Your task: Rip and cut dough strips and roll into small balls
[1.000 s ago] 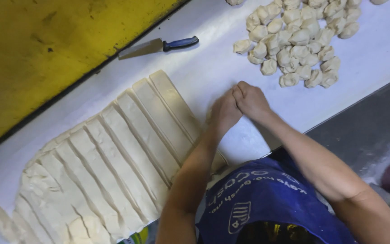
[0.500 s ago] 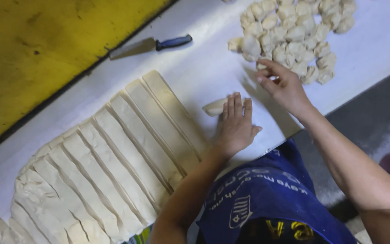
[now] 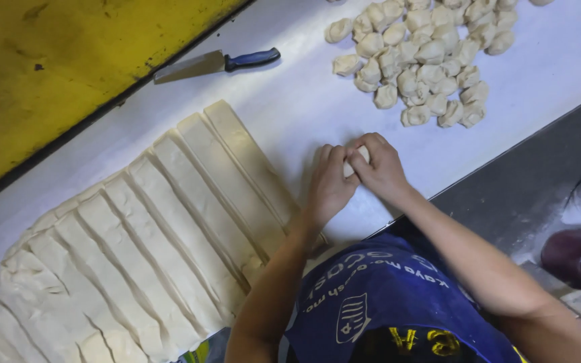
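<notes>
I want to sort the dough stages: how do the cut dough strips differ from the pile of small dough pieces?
The dough strips are long, flat and lie side by side; the small dough pieces are short, rounded lumps heaped loosely. The strips lie left of both hands, the pieces beyond them. Both are the same pale dough on the white table.

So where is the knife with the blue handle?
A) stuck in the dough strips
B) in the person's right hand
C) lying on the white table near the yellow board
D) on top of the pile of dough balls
C: the knife lies alone on the white table beside the yellow board, while both hands are closed around a small piece of dough.
</notes>
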